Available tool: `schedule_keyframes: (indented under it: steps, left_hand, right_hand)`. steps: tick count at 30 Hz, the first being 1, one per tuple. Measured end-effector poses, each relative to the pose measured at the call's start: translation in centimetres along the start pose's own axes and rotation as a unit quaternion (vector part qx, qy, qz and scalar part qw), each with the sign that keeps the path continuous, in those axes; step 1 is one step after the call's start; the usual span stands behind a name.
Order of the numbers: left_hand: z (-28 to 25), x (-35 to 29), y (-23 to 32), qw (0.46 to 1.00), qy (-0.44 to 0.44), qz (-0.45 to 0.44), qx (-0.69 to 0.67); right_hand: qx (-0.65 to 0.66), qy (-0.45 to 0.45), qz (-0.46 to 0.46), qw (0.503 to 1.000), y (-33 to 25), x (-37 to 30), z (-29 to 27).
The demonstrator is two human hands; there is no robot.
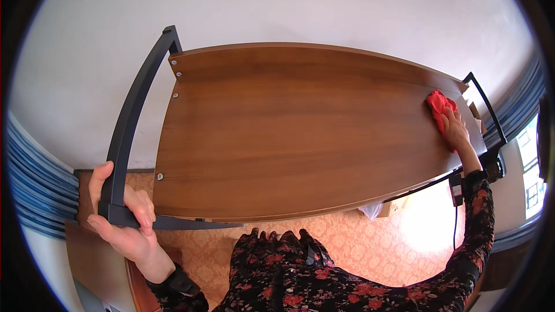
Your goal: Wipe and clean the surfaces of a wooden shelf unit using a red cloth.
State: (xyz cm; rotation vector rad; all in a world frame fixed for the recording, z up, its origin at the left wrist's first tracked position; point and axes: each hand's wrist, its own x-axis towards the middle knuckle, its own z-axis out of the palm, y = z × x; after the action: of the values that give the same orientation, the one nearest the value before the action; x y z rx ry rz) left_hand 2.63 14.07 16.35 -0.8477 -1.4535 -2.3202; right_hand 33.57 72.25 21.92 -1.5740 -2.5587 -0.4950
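Note:
A brown wooden tabletop on a black metal frame fills the middle of the view. My left hand grips the frame's near left corner, fingers wrapped over the black bar. My right hand reaches far to the right end of the tabletop and presses flat on a red cloth lying on the wood near the far right corner. My sleeves are dark with a red flower print.
A white wall stands right behind the table. Below is a floor with an orange pattern. A black cable and plug hang under the table's right end. Blue curtains hang at both sides, and a window is at the right.

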Motion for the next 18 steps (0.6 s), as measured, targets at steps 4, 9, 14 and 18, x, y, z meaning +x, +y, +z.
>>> schedule_keyframes:
  steps: [4,9,14,18]
  left_hand:
    - [2.1,0.3,0.1,0.999,0.007,-0.031,0.021]
    - [5.9,0.1,0.4,0.996,-0.050,-0.059,0.052]
    - [8.2,1.5,-0.6,0.987,-0.138,-0.080,0.027]
    - [8.4,2.6,-2.0,0.987,-0.141,-0.060,0.038]
  right_hand:
    - [0.022,-0.003,-0.014,1.000,-2.0,-3.5,-1.3]
    - [0.077,0.012,-0.092,0.993,-9.3,-7.7,-2.1]
    - [0.186,0.069,-0.259,0.945,-21.4,-12.6,-6.5]
    - [0.254,0.054,-0.409,0.875,-33.7,-16.7,-9.6]
